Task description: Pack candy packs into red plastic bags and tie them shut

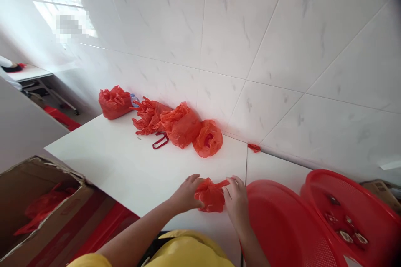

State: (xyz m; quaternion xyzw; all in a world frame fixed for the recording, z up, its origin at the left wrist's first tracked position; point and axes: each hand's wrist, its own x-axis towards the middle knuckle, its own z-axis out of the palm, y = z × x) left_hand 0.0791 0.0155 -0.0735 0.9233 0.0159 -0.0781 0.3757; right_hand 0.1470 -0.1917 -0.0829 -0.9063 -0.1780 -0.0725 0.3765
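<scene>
Two hands at work, head view: your left hand (190, 194) curls round the side of a small red bag (211, 200) on the white table (125, 167); your right hand (236, 198) pinches its drawn-out strip. Four fuller red bags (181, 127) stand along the wall (219, 29), contents unclear. Cardboard box (21, 183), left: crumpled red plastic (44, 208) inside. Two red baskets (272, 221), right; the farther holds small dark-and-pale items (346, 237).

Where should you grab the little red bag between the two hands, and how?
Probably pinch the little red bag by the thin strip, coming from the right, because it sticks out toward the right hand. The left hand can steady its bunched body from the left.
</scene>
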